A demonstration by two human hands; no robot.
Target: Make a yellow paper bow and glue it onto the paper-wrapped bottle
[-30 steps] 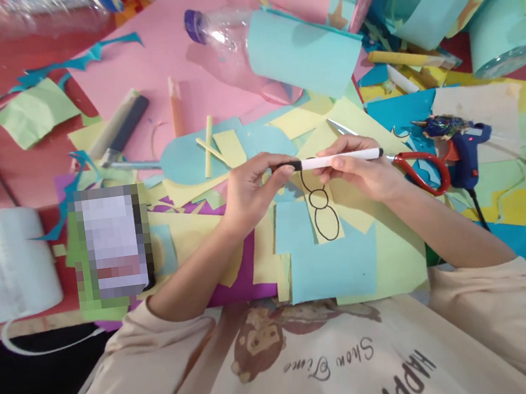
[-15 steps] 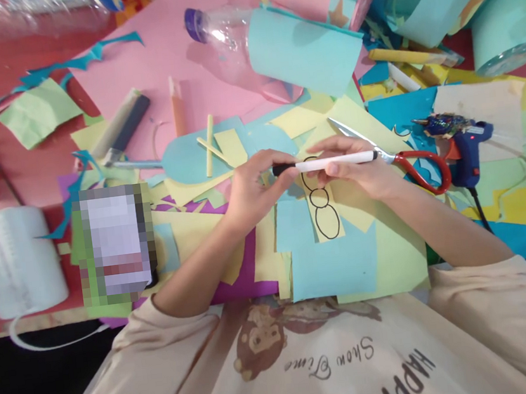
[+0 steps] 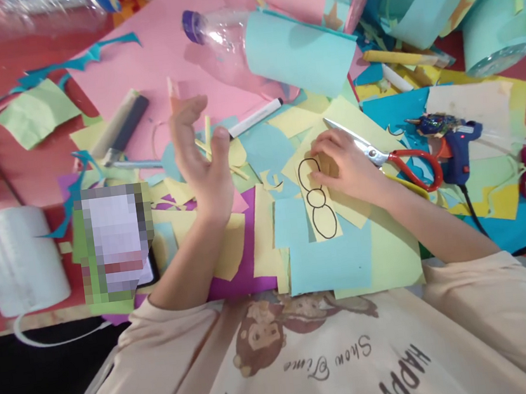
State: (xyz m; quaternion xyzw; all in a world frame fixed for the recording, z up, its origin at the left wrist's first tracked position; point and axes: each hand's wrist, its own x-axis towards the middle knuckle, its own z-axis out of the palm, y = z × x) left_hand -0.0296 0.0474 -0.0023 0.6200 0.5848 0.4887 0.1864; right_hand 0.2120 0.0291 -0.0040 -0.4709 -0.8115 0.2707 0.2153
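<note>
The black-capped white marker (image 3: 256, 118), held between both hands a moment earlier, had been set down across the pink sheet (image 3: 132, 66) and blue cutout (image 3: 267, 148). This freed both hands of the pen and exposed the three-oval outline on the yellow paper strip (image 3: 317, 198). The left hand (image 3: 204, 169) was raised, empty, with fingers spread. The right hand (image 3: 350, 167) lay over the strip's upper end beside the red-handled scissors (image 3: 385, 156), thumb and forefinger parted; whether it gripped the strip could not be determined.
</note>
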